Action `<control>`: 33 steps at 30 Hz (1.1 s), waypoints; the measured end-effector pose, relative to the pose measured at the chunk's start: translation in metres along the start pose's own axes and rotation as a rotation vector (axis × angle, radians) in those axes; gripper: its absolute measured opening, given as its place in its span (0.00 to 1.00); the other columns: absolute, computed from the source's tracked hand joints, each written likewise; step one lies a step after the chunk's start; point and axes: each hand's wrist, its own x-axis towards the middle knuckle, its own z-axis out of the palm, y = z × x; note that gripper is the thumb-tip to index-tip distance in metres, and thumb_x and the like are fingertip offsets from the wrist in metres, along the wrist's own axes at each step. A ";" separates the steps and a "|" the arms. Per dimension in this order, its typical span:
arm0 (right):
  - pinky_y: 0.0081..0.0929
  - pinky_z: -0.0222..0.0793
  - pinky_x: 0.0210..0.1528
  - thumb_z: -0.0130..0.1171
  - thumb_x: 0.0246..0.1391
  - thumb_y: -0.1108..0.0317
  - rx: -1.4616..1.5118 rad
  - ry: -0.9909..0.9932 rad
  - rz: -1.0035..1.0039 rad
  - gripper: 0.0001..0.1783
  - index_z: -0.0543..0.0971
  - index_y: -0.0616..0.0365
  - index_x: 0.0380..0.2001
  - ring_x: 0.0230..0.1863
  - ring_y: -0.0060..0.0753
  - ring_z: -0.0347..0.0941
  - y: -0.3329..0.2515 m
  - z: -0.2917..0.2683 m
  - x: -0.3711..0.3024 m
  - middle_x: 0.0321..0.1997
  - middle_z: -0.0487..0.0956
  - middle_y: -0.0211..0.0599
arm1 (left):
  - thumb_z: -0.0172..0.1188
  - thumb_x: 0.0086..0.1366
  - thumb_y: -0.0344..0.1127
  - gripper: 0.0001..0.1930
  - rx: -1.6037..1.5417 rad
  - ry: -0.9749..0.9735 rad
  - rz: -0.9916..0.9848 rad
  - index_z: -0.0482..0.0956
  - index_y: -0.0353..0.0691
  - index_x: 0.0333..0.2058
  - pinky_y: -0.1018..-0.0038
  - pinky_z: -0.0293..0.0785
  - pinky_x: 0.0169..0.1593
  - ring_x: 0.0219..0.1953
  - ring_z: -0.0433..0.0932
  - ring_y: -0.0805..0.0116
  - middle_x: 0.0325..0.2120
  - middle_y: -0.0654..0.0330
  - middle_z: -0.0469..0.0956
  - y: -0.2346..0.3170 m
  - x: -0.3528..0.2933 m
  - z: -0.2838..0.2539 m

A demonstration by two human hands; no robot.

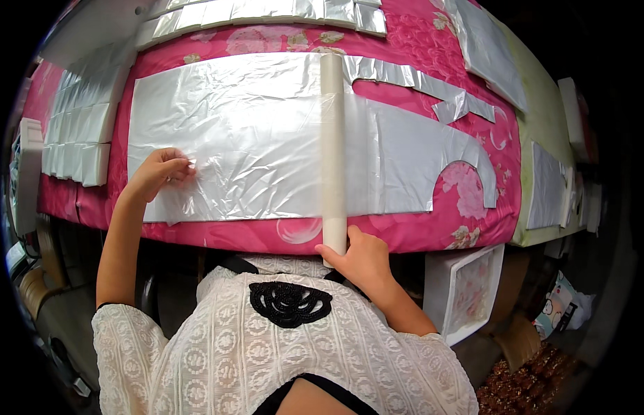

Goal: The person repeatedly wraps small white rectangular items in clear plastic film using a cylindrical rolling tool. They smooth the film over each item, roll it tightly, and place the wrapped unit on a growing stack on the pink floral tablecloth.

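Silvery packs (82, 124) lie left of both hands. Between and beyond them, we judge, laying clear film (266, 152) over a silver sheet (225, 75) is under way, calling next for even tension. Our left hand (161, 171), wrist bent, apparently pinches film; our right hand (363, 257) wraps the near end of the pale roll (333, 162).

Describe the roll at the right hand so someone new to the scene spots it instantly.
Start with the pink flowered cloth on the table. A silvery sheet lies on it, and the roll runs front to back over that, the right hand at its near end. It's a long, round, cream tube, unlike the flat silvery pieces around it.
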 end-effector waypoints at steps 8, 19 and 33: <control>0.37 0.71 0.32 0.62 0.40 0.52 0.168 -0.061 0.109 0.24 0.77 0.66 0.28 0.29 0.49 0.76 0.017 -0.008 -0.001 0.25 0.78 0.52 | 0.55 0.53 0.29 0.06 0.543 0.232 -0.002 0.72 0.34 0.30 0.75 0.71 0.30 0.26 0.75 0.70 0.29 0.60 0.78 0.003 -0.010 -0.028; 0.39 0.70 0.31 0.61 0.41 0.50 0.141 -0.082 0.073 0.24 0.76 0.66 0.26 0.28 0.50 0.76 0.018 -0.012 -0.002 0.23 0.77 0.52 | 0.53 0.54 0.30 0.26 0.876 0.255 1.047 0.62 0.30 0.53 0.59 0.53 0.62 0.60 0.57 0.50 0.57 0.47 0.60 0.039 0.027 0.203; 0.22 0.68 0.29 0.54 0.54 0.50 0.824 -0.082 -0.052 0.25 0.77 0.66 0.25 0.24 0.27 0.73 0.008 -0.055 0.196 0.21 0.77 0.37 | 0.41 0.59 0.40 0.32 1.165 0.234 0.942 0.53 0.23 0.58 0.58 0.39 0.66 0.65 0.47 0.48 0.60 0.40 0.51 0.024 0.052 0.236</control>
